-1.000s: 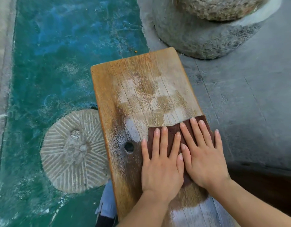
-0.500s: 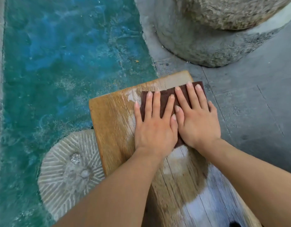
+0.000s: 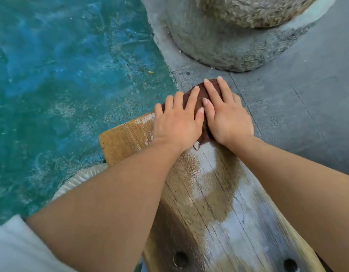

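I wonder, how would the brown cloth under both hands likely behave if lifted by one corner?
Probably floppy: the brown cloth seems to bend over the far end of the wooden bench beneath the left hand and right hand. Likely damp, so slightly clingy, given the darker wet patch on the wood.

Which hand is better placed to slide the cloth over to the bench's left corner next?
Left, probably: the left hand presses the cloth beside that bare corner of the bench; the right hand lies farther off.

A loose, pale grey-white fabric short sleeve (image 3: 10, 246) tops the left forearm (image 3: 114, 193), which is bare like the right forearm (image 3: 299, 179), the left grip (image 3: 177, 122) and the right grip (image 3: 228, 118).
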`<move>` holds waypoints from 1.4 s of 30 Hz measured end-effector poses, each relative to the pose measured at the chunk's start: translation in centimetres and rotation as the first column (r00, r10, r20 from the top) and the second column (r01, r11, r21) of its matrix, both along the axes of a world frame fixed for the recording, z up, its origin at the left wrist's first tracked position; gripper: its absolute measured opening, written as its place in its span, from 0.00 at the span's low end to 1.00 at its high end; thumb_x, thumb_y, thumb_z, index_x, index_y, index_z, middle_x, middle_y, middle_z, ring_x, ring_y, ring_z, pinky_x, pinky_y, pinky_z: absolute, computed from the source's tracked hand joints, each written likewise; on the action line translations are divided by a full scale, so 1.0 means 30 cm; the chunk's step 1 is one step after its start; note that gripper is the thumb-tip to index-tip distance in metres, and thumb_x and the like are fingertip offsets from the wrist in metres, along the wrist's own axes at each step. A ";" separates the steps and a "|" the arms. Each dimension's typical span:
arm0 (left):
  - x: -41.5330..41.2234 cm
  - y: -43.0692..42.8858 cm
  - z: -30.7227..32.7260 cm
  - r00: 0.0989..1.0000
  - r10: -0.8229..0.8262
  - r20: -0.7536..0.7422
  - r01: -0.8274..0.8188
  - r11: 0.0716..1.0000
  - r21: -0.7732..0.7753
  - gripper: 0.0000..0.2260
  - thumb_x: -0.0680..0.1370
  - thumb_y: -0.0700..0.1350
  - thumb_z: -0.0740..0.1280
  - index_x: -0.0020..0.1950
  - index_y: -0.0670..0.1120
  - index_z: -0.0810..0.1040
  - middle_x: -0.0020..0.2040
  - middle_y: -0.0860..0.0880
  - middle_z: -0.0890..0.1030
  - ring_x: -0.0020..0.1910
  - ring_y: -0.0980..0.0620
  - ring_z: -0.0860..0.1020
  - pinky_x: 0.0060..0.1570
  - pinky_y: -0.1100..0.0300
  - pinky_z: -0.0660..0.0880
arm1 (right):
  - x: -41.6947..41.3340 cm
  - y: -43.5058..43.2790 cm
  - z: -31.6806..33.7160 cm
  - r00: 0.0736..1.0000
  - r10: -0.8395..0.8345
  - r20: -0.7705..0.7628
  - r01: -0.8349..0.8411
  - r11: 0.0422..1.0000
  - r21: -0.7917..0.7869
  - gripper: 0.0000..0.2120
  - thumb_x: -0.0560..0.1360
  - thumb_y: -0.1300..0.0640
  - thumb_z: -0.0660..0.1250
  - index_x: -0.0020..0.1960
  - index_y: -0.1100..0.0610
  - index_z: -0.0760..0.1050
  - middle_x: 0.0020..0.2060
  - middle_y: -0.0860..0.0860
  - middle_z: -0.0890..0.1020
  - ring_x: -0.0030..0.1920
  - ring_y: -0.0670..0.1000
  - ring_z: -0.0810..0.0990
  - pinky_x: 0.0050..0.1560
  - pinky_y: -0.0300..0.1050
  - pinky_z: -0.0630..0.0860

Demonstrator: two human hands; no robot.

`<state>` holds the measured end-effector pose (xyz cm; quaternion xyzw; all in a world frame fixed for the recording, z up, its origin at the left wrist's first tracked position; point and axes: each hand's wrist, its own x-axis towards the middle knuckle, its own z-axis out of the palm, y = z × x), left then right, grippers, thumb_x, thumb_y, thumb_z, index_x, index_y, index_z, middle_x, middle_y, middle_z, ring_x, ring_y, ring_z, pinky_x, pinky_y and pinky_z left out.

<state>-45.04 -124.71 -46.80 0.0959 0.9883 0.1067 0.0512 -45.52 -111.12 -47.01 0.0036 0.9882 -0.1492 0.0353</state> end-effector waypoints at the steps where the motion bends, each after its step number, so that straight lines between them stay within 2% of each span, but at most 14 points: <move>1: 0.000 -0.010 0.005 1.000 -0.022 0.015 0.022 1.000 0.022 0.25 0.81 0.59 0.48 0.78 0.54 0.51 0.72 0.46 0.64 0.68 0.45 0.63 0.62 0.47 0.59 | 0.018 0.003 0.004 1.000 -0.016 0.005 0.016 1.000 -0.022 0.23 0.80 0.42 0.46 0.75 0.41 0.53 0.77 0.47 0.52 0.69 0.57 0.62 0.60 0.58 0.69; 6: 0.107 -0.032 0.046 0.998 -0.057 0.017 0.056 0.998 0.035 0.25 0.82 0.57 0.52 0.78 0.50 0.54 0.75 0.43 0.58 0.74 0.44 0.55 0.72 0.49 0.53 | 0.158 0.014 0.032 1.000 -0.018 0.025 0.017 1.000 0.023 0.24 0.81 0.45 0.50 0.76 0.46 0.55 0.77 0.50 0.53 0.73 0.60 0.57 0.67 0.58 0.63; 10: 0.324 0.017 0.085 0.998 -0.054 -0.018 0.055 0.998 0.039 0.21 0.81 0.53 0.56 0.74 0.52 0.63 0.69 0.45 0.66 0.66 0.45 0.63 0.62 0.50 0.61 | 0.322 0.023 0.072 0.993 -0.097 0.069 0.092 0.992 0.083 0.21 0.81 0.46 0.52 0.74 0.44 0.60 0.76 0.47 0.57 0.74 0.59 0.55 0.66 0.60 0.62; 13: 0.453 0.040 0.108 1.000 0.000 0.030 -0.004 0.991 0.133 0.16 0.79 0.50 0.62 0.67 0.53 0.71 0.61 0.48 0.68 0.59 0.46 0.65 0.54 0.51 0.66 | 0.478 0.040 0.109 0.995 -0.084 0.055 0.079 0.993 0.083 0.18 0.80 0.50 0.57 0.70 0.48 0.68 0.73 0.50 0.64 0.69 0.59 0.62 0.61 0.58 0.66; 16: 0.602 0.065 0.131 0.997 -0.024 0.068 0.013 0.988 0.155 0.13 0.78 0.48 0.64 0.62 0.52 0.71 0.57 0.48 0.68 0.57 0.47 0.65 0.52 0.52 0.68 | 0.668 0.058 0.131 0.994 -0.090 0.065 0.087 0.995 0.049 0.17 0.79 0.55 0.59 0.68 0.50 0.71 0.71 0.52 0.67 0.65 0.59 0.66 0.61 0.55 0.67; 20: 0.799 0.109 0.174 0.977 -0.122 0.176 0.093 0.982 0.165 0.13 0.78 0.43 0.63 0.63 0.52 0.70 0.57 0.48 0.67 0.57 0.48 0.64 0.54 0.55 0.69 | 0.938 0.116 0.155 0.986 -0.098 0.134 0.106 0.993 -0.051 0.20 0.77 0.62 0.60 0.68 0.51 0.71 0.72 0.50 0.67 0.67 0.56 0.65 0.60 0.52 0.70; 23: 0.936 0.156 0.219 0.934 -0.222 0.279 0.168 0.965 0.202 0.15 0.78 0.39 0.63 0.63 0.52 0.73 0.55 0.50 0.68 0.59 0.51 0.64 0.57 0.55 0.71 | 1.152 0.196 0.178 0.977 -0.121 0.177 0.148 0.978 -0.146 0.21 0.76 0.66 0.60 0.67 0.52 0.74 0.71 0.48 0.69 0.69 0.53 0.64 0.61 0.51 0.71; 26: 1.103 0.224 0.272 0.874 -0.382 0.299 0.329 0.920 0.215 0.17 0.78 0.39 0.62 0.65 0.53 0.74 0.54 0.53 0.69 0.59 0.54 0.65 0.59 0.56 0.70 | 1.376 0.281 0.214 0.962 -0.143 0.231 0.189 0.963 -0.194 0.23 0.74 0.67 0.60 0.67 0.53 0.73 0.70 0.48 0.70 0.71 0.51 0.63 0.66 0.44 0.65; 29: 1.258 0.312 0.348 0.757 -0.558 0.340 0.514 0.830 0.217 0.18 0.79 0.42 0.61 0.68 0.54 0.72 0.57 0.54 0.68 0.61 0.56 0.66 0.59 0.58 0.70 | 1.593 0.371 0.264 0.941 -0.222 0.257 0.279 0.936 -0.213 0.23 0.75 0.66 0.60 0.68 0.50 0.73 0.70 0.45 0.70 0.71 0.48 0.63 0.66 0.38 0.63; 31: 1.333 0.384 0.426 0.684 -0.648 0.336 0.609 0.760 0.226 0.18 0.79 0.41 0.61 0.68 0.53 0.72 0.57 0.53 0.69 0.61 0.55 0.68 0.57 0.56 0.72 | 1.725 0.425 0.322 0.924 -0.283 0.256 0.345 0.907 -0.242 0.21 0.77 0.64 0.60 0.67 0.49 0.73 0.69 0.45 0.71 0.70 0.48 0.64 0.65 0.39 0.66; 35: 1.406 0.549 0.651 0.608 -0.788 0.099 0.735 0.606 0.305 0.17 0.70 0.34 0.71 0.58 0.47 0.80 0.50 0.50 0.75 0.54 0.54 0.71 0.45 0.53 0.78 | 1.887 0.545 0.550 0.895 -0.426 0.130 0.445 0.848 -0.289 0.18 0.72 0.67 0.69 0.60 0.55 0.80 0.61 0.49 0.79 0.64 0.53 0.73 0.63 0.46 0.72; 37: 1.417 0.643 0.776 0.552 -0.829 -0.087 0.791 0.489 0.367 0.17 0.68 0.31 0.72 0.55 0.43 0.81 0.49 0.47 0.77 0.55 0.52 0.71 0.53 0.60 0.74 | 1.942 0.614 0.698 0.880 -0.471 -0.064 0.437 0.854 -0.282 0.19 0.68 0.70 0.73 0.57 0.59 0.81 0.57 0.51 0.81 0.60 0.56 0.77 0.58 0.49 0.76; 39: 1.411 0.735 0.911 0.516 -0.819 -0.251 0.832 0.409 0.376 0.16 0.69 0.30 0.69 0.55 0.41 0.82 0.50 0.44 0.78 0.58 0.49 0.72 0.62 0.65 0.66 | 1.973 0.676 0.841 0.850 -0.474 -0.228 0.414 0.870 -0.266 0.19 0.69 0.70 0.71 0.59 0.60 0.80 0.58 0.51 0.80 0.60 0.57 0.77 0.61 0.48 0.74; 42: 1.419 0.877 1.108 0.458 -0.764 -0.455 0.881 0.323 0.346 0.15 0.71 0.30 0.66 0.55 0.39 0.82 0.51 0.42 0.78 0.59 0.46 0.72 0.66 0.61 0.63 | 2.019 0.780 1.050 0.762 -0.492 -0.422 0.429 0.871 -0.241 0.19 0.71 0.71 0.67 0.60 0.62 0.78 0.60 0.53 0.79 0.62 0.58 0.75 0.67 0.46 0.67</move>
